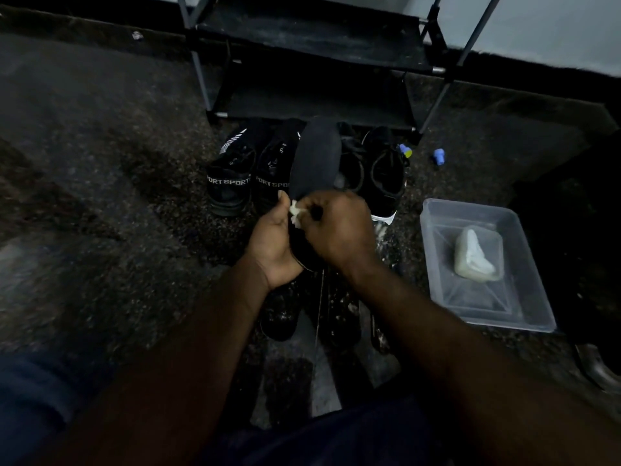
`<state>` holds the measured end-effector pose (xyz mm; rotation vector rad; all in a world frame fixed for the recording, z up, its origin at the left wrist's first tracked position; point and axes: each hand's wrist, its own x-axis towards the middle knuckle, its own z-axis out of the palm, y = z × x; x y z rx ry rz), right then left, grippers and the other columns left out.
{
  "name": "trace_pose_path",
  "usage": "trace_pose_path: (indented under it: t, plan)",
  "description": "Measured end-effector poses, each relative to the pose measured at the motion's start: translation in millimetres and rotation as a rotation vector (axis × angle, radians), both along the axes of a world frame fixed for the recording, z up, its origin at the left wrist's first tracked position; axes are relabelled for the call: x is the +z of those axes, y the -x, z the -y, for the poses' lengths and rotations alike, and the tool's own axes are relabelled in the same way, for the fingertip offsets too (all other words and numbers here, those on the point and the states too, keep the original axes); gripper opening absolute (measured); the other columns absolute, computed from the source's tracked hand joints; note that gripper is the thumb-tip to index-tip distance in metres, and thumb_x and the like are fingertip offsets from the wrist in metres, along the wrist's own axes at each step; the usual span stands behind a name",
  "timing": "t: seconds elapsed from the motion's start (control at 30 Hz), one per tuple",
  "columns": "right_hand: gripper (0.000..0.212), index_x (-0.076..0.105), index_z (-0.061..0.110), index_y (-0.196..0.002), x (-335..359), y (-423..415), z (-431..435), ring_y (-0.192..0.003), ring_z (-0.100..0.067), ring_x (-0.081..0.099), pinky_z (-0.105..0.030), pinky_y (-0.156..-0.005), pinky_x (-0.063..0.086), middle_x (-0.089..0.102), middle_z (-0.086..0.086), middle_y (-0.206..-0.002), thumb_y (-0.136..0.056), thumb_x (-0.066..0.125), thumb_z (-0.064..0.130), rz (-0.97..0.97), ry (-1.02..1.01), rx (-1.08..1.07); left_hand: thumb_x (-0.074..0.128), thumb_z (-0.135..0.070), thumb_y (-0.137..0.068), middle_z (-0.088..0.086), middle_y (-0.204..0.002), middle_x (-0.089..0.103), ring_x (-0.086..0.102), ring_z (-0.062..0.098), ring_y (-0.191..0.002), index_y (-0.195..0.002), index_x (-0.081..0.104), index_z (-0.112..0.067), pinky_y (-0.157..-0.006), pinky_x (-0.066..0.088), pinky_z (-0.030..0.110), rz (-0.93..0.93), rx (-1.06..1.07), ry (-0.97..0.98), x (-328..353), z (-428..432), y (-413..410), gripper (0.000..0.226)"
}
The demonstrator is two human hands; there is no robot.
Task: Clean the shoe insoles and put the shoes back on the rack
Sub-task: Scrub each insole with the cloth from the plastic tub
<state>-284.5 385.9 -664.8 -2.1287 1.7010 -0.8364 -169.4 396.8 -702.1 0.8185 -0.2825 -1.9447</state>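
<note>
At the centre of the frame the left hand (274, 245) grips the lower end of a black insole (317, 156). Its fingers are curled round the heel part and its thumb lies up along the left edge. The insole stands nearly upright, with its toe end reaching toward the rack (312, 38) in the upper middle of the frame. The right hand (337, 227) is closed, knuckles up, and its fingers pinch a small white wad (295, 211) against the face of the insole just above the left thumb.

Behind the hands, four dark shoes stand in a row on the speckled floor (100, 196), just in front of the rack's bottom shelf. The two on the left form the SPORT pair (230, 183), which has white lettering at the heels. The plain pair (386, 173) on the right is partly hidden by the insole.

At the right of the frame a clear plastic tub (534, 311) sits on the floor with a pale lump (477, 257) inside it; I cannot tell what the lump is. A small blue piece (438, 156) lies above the tub, near the rack's right leg.
</note>
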Motion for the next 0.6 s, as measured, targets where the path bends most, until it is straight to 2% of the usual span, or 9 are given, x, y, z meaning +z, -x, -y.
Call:
trace_pose_path:
  t: [0.07, 0.17, 0.27, 0.33, 0.43, 0.53, 0.6]
  plan:
    - [0.021, 0.078, 0.029, -0.095, 4, -1, 14, -0.092, -0.027, 0.068, -0.041, -0.081, 0.057, 0.078, 0.003, -0.093, -0.079, 0.065, 0.033, 0.005, 0.011, -0.054, 0.027, -0.062, -0.105, 0.012, -0.125, 0.071, 0.069, 0.025, -0.114, -0.134, 0.062, -0.014, -0.096, 0.057, 0.038, 0.002, -0.027, 0.020, 1, -2, 2, 0.065]
    - [0.021, 0.079, 0.029, -0.097, 0, -4, 9, -0.091, -0.026, 0.069, -0.039, -0.080, 0.057, 0.078, 0.002, -0.094, -0.081, 0.065, 0.034, 0.001, -0.024, -0.027, 0.027, -0.062, -0.106, 0.013, -0.130, 0.069, 0.068, 0.025, -0.118, -0.136, 0.061, -0.013, -0.096, 0.057, 0.037, 0.001, 0.012, 0.013, -1, 0, 0, 0.066]
    - [0.022, 0.080, 0.028, -0.092, -14, -7, -23, -0.085, -0.025, 0.069, -0.037, -0.076, 0.056, 0.078, 0.002, -0.091, -0.081, 0.063, 0.037, -0.025, -0.021, 0.051, 0.025, -0.065, -0.104, 0.014, -0.145, 0.059, 0.056, 0.027, -0.135, -0.143, 0.055, -0.004, -0.107, 0.049, 0.039, 0.016, 0.063, 0.008, -7, 7, -5, 0.078]
    - [0.020, 0.078, 0.026, -0.087, -22, -5, -39, -0.083, -0.024, 0.069, -0.038, -0.076, 0.055, 0.077, 0.003, -0.088, -0.081, 0.062, 0.036, 0.003, -0.039, 0.088, 0.023, -0.065, -0.104, 0.014, -0.147, 0.057, 0.051, 0.031, -0.139, -0.137, 0.059, -0.004, -0.111, 0.045, 0.043, 0.055, 0.094, -0.017, -11, 10, -5, 0.079]
    - [0.017, 0.078, 0.026, -0.085, -23, 0, -38, -0.083, -0.024, 0.069, -0.039, -0.076, 0.056, 0.077, 0.003, -0.086, -0.079, 0.064, 0.033, 0.017, -0.052, 0.096, 0.026, -0.070, -0.101, 0.017, -0.145, 0.059, 0.053, 0.031, -0.138, -0.136, 0.061, -0.003, -0.110, 0.048, 0.043, 0.085, 0.098, -0.009, -12, 10, -2, 0.083]
    - [0.022, 0.079, 0.028, -0.089, -12, 0, -19, -0.085, -0.026, 0.068, -0.040, -0.076, 0.055, 0.077, 0.002, -0.088, -0.080, 0.060, 0.037, -0.049, -0.011, 0.073, 0.032, -0.067, -0.102, 0.016, -0.139, 0.063, 0.064, 0.025, -0.124, -0.136, 0.060, -0.002, -0.103, 0.054, 0.037, 0.064, 0.053, 0.022, -5, 5, 0, 0.079]
    - [0.027, 0.078, 0.028, -0.093, -5, 0, -2, -0.088, -0.029, 0.066, -0.041, -0.077, 0.055, 0.076, 0.000, -0.091, -0.082, 0.057, 0.040, -0.092, 0.037, 0.005, 0.037, -0.065, -0.101, 0.016, -0.142, 0.061, 0.061, 0.027, -0.129, -0.142, 0.057, -0.006, -0.110, 0.048, 0.040, 0.040, 0.010, 0.027, -4, 2, 0, 0.075]
